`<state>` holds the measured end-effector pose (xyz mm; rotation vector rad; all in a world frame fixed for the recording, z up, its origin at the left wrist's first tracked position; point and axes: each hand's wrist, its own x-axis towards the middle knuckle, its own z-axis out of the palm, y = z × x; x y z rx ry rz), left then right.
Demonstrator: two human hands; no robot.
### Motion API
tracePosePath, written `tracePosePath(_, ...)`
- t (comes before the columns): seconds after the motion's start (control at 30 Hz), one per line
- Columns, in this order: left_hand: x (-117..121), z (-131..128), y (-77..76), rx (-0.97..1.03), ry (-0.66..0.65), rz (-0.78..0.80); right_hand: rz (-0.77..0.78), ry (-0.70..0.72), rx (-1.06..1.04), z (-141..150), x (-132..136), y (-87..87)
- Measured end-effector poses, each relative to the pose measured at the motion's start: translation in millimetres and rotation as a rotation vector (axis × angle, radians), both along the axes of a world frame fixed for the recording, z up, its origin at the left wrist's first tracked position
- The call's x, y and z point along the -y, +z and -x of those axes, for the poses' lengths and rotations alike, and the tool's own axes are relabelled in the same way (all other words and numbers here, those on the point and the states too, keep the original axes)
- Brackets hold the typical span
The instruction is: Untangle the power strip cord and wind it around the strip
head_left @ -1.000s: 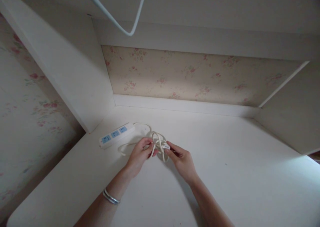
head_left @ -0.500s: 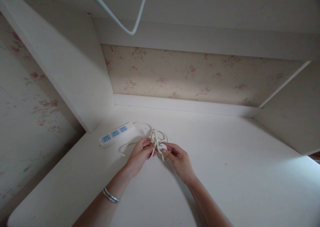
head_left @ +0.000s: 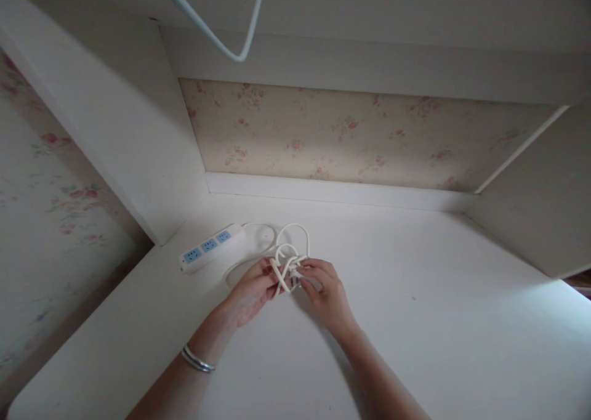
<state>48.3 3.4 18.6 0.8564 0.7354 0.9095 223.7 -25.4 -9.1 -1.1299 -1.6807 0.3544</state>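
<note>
A white power strip (head_left: pixel 207 249) with three blue sockets lies at the left on the desk. Its cream power cord (head_left: pixel 300 228) runs from the far end into a loose, looped tangle between my hands. My left hand (head_left: pixel 253 287) is closed around the tangle's left side, its fingertips partly behind the loops. With thumb and fingers, my right hand (head_left: pixel 325 290) pinches the white plug (head_left: pixel 294 274) at the cord's end; the metal prongs show near the loops. A bangle circles my left wrist.
The white desk top (head_left: pixel 415 346) spreads under my hands. White panels stand left and right, and a floral-papered wall (head_left: pixel 323 137) is at the back. From the shelf above hangs a thin, pale bent rod (head_left: pixel 240 53).
The plug has turned, so its prongs now show. The cord loops have opened and shifted, one rising higher. The view has moved slightly.
</note>
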Motion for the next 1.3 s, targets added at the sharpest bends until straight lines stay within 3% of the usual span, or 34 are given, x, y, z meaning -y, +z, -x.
tracePosePath(0.13,3.2,0.6,1.4,-0.096,0.018,0.017,-0.086,-0.092,0.187,0.3,4.5,-1.1)
tracePosePath(0.23,2.2,1.6,-1.5,-0.177,0.053,-0.043,-0.124,-0.028,0.267,-0.6,5.2,0.0)
tracePosePath(0.37,-0.8,3.9,-5.7,-0.292,0.059,-0.102,-0.075,0.035,0.237,-1.3,5.4,3.5)
tracePosePath(0.57,0.0,3.6,-3.0,-0.406,0.047,-0.222,-0.051,-0.03,0.238,0.5,5.8,6.3)
tracePosePath(0.8,7.3,-3.4,6.9,-0.391,-0.012,-0.403,-0.018,-0.19,0.12,1.6,2.1,9.5)
tracePosePath(1.03,7.9,-7.4,-0.2,-0.586,0.11,-0.565,0.029,-0.246,0.179,7.7,5.8,12.4)
tracePosePath(1.17,9.0,-6.1,1.3,-0.68,0.182,-0.719,0.023,-0.163,0.162,6.2,5.2,14.2)
tracePosePath(1.3,9.9,-6.0,2.5,-0.648,0.199,-0.725,0.047,-0.148,0.159,5.0,4.6,15.4)
